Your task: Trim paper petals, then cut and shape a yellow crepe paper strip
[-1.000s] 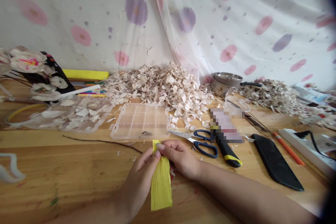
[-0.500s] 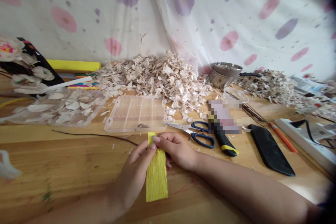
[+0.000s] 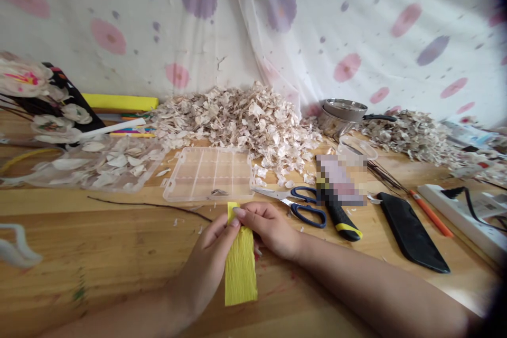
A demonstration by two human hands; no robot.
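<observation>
A strip of yellow crepe paper hangs down between my hands, its upper end pinched by both. My left hand grips its left side, thumb pressed on the paper. From the right, my right hand closes on the same upper end, and the two thumbs meet there. A thin dark twig runs along the table to my left hand; its near end is hidden behind the fingers. Just beyond my right hand lie scissors with dark blue handles, blades parted. Something small and pinkish, partly hidden, shows beneath my right hand.
Behind the hands lies a clear compartment box, with a heap of dried pale petals beyond. More petals fill a plastic tray at left. On the right are a black-handled tool, a black sheath-like piece and a power strip.
The whole view has shifted slightly, so everything appears a little farther right and lower. Both hands keep their pinch on the yellow paper with almost no change.
</observation>
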